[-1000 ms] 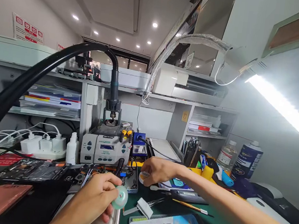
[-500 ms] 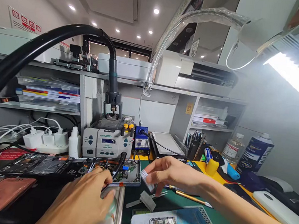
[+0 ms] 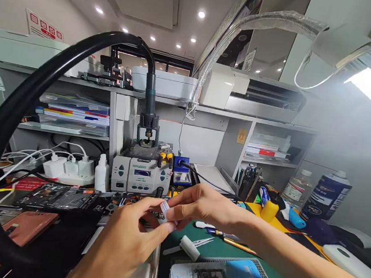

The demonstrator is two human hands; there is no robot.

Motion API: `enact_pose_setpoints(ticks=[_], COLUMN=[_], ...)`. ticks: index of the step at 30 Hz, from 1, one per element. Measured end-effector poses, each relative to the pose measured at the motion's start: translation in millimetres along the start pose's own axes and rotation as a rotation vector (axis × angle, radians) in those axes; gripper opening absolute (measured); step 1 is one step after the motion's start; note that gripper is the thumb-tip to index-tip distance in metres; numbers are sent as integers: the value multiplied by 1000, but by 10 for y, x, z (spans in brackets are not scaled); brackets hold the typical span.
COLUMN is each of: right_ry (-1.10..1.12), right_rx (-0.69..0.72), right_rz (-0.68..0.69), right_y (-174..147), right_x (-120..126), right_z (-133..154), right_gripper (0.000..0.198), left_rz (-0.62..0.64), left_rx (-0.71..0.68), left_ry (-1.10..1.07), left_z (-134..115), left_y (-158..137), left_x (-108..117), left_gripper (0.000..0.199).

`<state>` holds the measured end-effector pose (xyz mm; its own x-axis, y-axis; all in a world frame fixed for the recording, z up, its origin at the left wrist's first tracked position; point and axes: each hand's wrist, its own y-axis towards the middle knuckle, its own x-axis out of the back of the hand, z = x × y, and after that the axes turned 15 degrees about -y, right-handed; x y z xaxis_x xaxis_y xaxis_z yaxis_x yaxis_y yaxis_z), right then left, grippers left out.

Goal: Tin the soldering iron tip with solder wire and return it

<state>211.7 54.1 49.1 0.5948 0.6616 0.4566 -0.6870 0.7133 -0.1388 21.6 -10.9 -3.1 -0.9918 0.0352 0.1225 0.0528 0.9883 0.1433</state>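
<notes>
A small white part (image 3: 164, 207) is pinched between the left hand (image 3: 129, 240) and right hand (image 3: 197, 205), both sets of fingers closed on it, raised above the bench (image 3: 226, 247) for close handling. Rework station (image 3: 142, 173) is seen behind.

Both forearms are bare to the frame edge, and the left hand (image 3: 125, 244) and right hand (image 3: 197, 206) wear no gloves or rings

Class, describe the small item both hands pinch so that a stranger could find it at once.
Start at the grey rework station at the bench's back. In front of it, the left hand and right hand meet. Pinched between their fingertips is a small white piece, the only item off the bench.
</notes>
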Motion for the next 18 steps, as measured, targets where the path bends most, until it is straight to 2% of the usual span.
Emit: enact_pose_setpoints(ticks=[6, 12, 15, 18], right_ry=[-32, -93, -242, -496], right_rx=[-29, -33, -48, -110], right_rz=[-1, -27, -67, -97], right_y=[-38, -7, 24, 58], right_x=[15, 81, 207, 328], right_z=[27, 12, -33, -155], right_gripper=[29, 17, 14, 22], left_rz=[61, 72, 11, -54], left_rx=[13, -8, -35, -56], left_ry=[-110, -177, -180, -183], left_z=[-39, -21, 8, 39], left_y=[-44, -15, 33, 88], left_x=[-13, 21, 91, 179], left_gripper=[36, 43, 47, 50])
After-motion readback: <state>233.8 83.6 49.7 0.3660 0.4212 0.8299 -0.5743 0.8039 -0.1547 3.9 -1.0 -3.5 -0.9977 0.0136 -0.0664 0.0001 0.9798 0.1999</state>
